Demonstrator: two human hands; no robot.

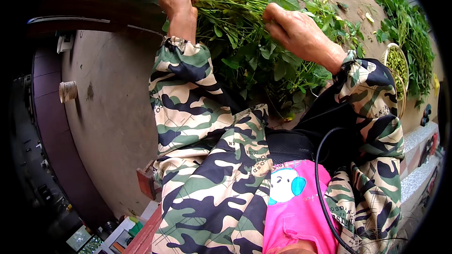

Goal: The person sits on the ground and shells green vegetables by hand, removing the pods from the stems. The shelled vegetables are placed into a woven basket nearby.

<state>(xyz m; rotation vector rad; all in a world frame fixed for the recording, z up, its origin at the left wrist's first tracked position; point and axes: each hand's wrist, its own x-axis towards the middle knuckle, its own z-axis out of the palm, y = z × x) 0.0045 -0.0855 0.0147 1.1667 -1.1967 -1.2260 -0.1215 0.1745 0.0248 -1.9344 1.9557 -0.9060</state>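
My left hand (178, 5) grips a bundle of uprooted soybean plants (233, 1) by their stem ends, at the upper left. The stems run rightward, with broad green leaves hanging below over my lap. My right hand (300, 33) is curled against the right part of the same bundle, thumb and forefinger pinched together among the stems. Exactly what lies between those fingertips is hidden. Farther right, a pale basket (406, 60) with a handle holds many loose green pods (397, 67).
A pile of pulled plants (409, 38) lies beyond the basket. Loose leafy stalks (339, 24) and fallen leaves are on the ground. A wooden stool or bench corner (145, 183) shows at my left. Granite-edged steps (420, 135) are at right. A black cable (319, 180) crosses my chest.
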